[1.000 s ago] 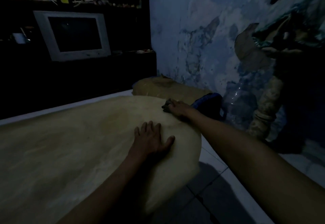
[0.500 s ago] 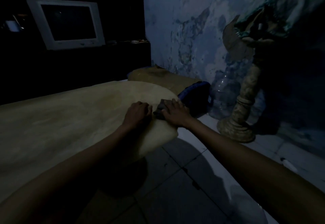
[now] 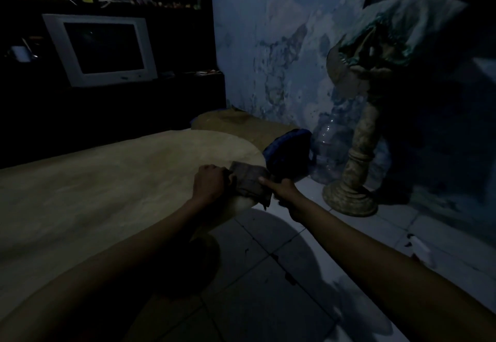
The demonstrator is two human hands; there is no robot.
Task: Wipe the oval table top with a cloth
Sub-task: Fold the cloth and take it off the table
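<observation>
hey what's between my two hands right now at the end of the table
The folded cloth, held by the left hand and right hand over the table edge, in the head view.

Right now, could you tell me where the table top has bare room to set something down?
The oval table top lies bare left of the left hand. Its right end is crowded: both hands, the right hand too, grip the cloth.

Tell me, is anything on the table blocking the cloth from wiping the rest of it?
Nothing visible does. The dark folded cloth sits at the oval tan table top's right end, gripped by the left hand and right hand. The surface stretching away to the left looks bare, though the room is dim.
</observation>
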